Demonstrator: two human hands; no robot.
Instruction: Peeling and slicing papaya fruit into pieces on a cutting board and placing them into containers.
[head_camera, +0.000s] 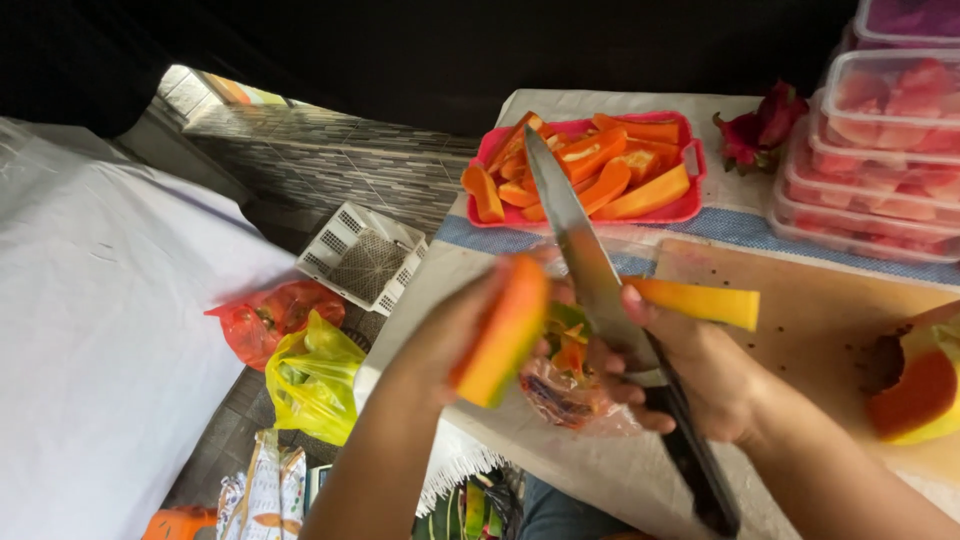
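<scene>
Our right hand (690, 375) grips the knife (590, 270), blade pointing away toward the pink tray (690, 205); our left hand (455, 325) clasps a papaya slice (508, 330), long axis near-upright, just left of the blade.

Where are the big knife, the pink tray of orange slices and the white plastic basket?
Knife (575, 235), head view: middle of the steel blade.
Pink tray (688, 205), head view: its right rim, beside the slices.
White plastic basket (365, 262), head view: its latticed inner floor, down on the ground.
</scene>
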